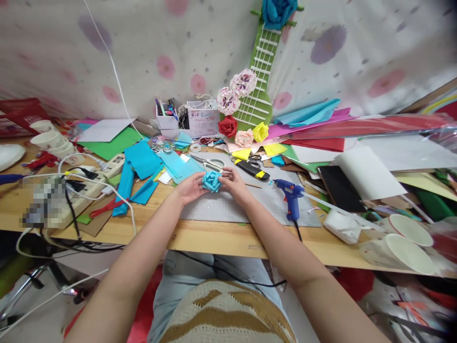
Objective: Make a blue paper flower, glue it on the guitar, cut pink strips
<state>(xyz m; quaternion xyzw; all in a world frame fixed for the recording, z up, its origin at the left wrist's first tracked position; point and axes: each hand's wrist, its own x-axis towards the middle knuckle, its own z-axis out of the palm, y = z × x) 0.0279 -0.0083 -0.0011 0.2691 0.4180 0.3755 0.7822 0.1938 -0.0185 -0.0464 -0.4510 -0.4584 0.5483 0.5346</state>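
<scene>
Between my two hands is a light blue paper flower, held just above the grey cutting mat. My left hand grips its left side, with the fingers partly behind it. On the right side, my right hand has its thumb and fingers at the petals. Just beyond the flower lie scissors with pale handles. A black and yellow utility knife rests on the mat to their right. Farther right sits a blue hot glue gun with a glue stick in its back.
Blue paper pieces and a power strip with cables lie left. A green paper guitar with paper flowers leans at the back. To the right are a black phone, a white paper roll and paper cups near the edge.
</scene>
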